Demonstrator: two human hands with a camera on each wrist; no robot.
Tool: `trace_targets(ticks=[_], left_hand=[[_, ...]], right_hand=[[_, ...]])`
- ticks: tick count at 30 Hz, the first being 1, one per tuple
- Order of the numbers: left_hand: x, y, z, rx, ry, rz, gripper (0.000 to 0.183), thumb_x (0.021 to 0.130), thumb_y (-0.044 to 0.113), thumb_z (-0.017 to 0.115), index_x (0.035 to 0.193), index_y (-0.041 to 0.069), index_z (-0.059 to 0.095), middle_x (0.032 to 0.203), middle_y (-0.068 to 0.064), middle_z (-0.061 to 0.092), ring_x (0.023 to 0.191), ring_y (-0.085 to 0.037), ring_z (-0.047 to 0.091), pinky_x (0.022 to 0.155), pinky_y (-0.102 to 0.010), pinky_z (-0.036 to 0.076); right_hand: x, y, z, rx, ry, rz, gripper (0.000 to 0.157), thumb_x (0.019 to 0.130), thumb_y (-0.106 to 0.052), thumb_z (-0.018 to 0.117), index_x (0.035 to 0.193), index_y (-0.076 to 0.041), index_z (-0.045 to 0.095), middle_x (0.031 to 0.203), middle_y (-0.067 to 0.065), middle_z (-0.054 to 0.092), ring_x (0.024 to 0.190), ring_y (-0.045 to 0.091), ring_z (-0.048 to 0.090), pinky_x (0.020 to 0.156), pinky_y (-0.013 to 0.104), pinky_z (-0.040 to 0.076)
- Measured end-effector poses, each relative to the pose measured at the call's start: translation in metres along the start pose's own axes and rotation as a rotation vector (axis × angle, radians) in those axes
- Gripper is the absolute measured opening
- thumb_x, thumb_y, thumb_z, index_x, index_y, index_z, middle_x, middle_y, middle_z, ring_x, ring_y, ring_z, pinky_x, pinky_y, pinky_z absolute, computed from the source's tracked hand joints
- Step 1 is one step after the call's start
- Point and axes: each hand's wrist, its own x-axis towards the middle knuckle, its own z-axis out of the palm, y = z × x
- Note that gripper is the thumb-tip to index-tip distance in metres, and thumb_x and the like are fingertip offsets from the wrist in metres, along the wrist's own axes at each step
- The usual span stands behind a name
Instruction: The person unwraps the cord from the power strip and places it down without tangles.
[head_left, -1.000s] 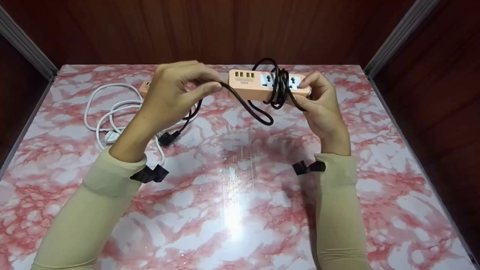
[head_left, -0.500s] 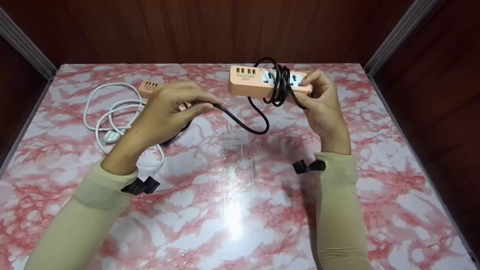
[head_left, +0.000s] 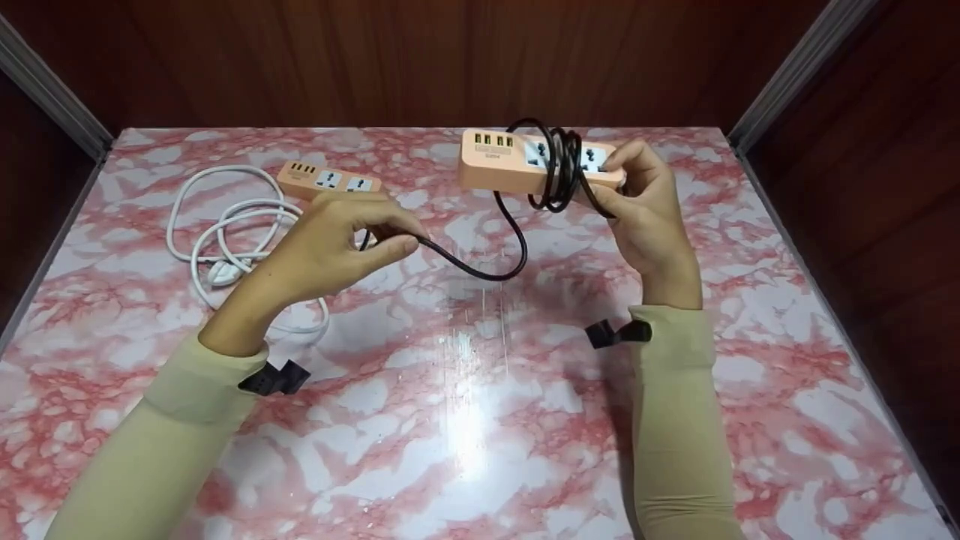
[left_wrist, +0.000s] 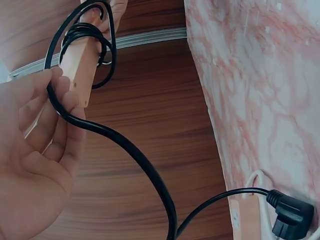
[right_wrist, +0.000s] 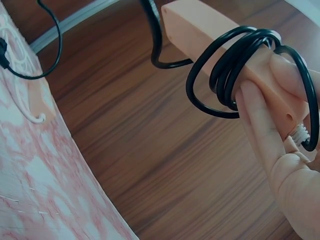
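My right hand point(head_left: 649, 202) grips the right end of an orange power strip point(head_left: 499, 176), held up over the back of the table. Its black cord point(head_left: 566, 169) is wound several times around the socket end, as the right wrist view shows too. My left hand point(head_left: 334, 244) pinches a free stretch of this cord between thumb and fingers, left of the strip. From there the cord sags in a curve toward the strip. In the left wrist view its tail runs down to a black plug point(left_wrist: 292, 215) near the tabletop, hidden behind the hand in the head view.
Behind my left hand a second orange power strip point(head_left: 300, 180) lies on the marbled table point(head_left: 525, 420). Its white cord point(head_left: 180, 214) is loosely coiled to the left, with a white plug point(head_left: 223, 274) among the loops. Dark wood-look panels point(head_left: 420, 60) enclose the back and sides.
My left hand has moved left and toward me with the black cord, so the loop between the hands is wider. The second power strip shows more. My right hand stays nearly still.
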Motion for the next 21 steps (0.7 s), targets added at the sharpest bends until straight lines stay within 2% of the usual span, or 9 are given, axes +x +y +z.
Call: trace_targets(ticks=[5, 8, 14, 17, 21], left_hand=[[-0.002, -0.004, 0.003, -0.013, -0.032, 0.037, 0.007, 0.096, 0.024, 0.081, 0.100, 0.018, 0.084, 0.086, 0.011, 0.074, 0.068, -0.009, 0.054, 0.066, -0.024, 0.042], [-0.002, -0.008, 0.004, -0.015, -0.038, 0.044, 0.008, 0.096, 0.024, 0.081, 0.101, 0.018, 0.085, 0.089, 0.011, 0.076, 0.068, -0.008, 0.057, 0.064, -0.024, 0.043], [-0.006, -0.018, 0.009, -0.017, -0.045, -0.031, 0.013, 0.099, 0.023, 0.077, 0.109, 0.020, 0.086, 0.093, 0.007, 0.075, 0.076, -0.010, 0.059, 0.069, -0.025, 0.045], [-0.006, -0.023, 0.011, -0.009, -0.047, -0.068, 0.012, 0.100, 0.024, 0.077, 0.107, 0.020, 0.086, 0.088, 0.005, 0.072, 0.074, -0.011, 0.055, 0.069, -0.026, 0.043], [-0.004, -0.028, 0.013, 0.001, -0.044, -0.100, 0.011, 0.100, 0.024, 0.076, 0.103, 0.018, 0.085, 0.089, 0.006, 0.075, 0.075, -0.012, 0.056, 0.069, -0.027, 0.044]], right_hand=[[0.000, 0.000, 0.001, 0.002, 0.008, -0.007, 0.027, 0.085, 0.020, 0.076, 0.094, -0.001, 0.061, 0.103, 0.013, 0.062, 0.087, 0.020, 0.064, 0.073, 0.026, 0.061], [0.000, 0.001, 0.001, 0.010, 0.002, -0.014, 0.027, 0.084, 0.018, 0.078, 0.094, -0.001, 0.061, 0.103, 0.013, 0.063, 0.087, 0.020, 0.065, 0.073, 0.026, 0.061], [-0.001, 0.001, 0.000, 0.024, -0.004, -0.021, 0.027, 0.083, 0.016, 0.080, 0.094, 0.000, 0.061, 0.103, 0.013, 0.062, 0.086, 0.020, 0.065, 0.073, 0.025, 0.061], [-0.001, 0.001, 0.000, 0.031, -0.007, -0.022, 0.028, 0.083, 0.015, 0.082, 0.095, 0.000, 0.061, 0.103, 0.014, 0.062, 0.087, 0.020, 0.065, 0.073, 0.025, 0.060], [-0.002, 0.000, 0.001, 0.034, -0.011, -0.021, 0.029, 0.082, 0.015, 0.082, 0.094, 0.000, 0.061, 0.103, 0.014, 0.062, 0.087, 0.021, 0.065, 0.073, 0.025, 0.061]])
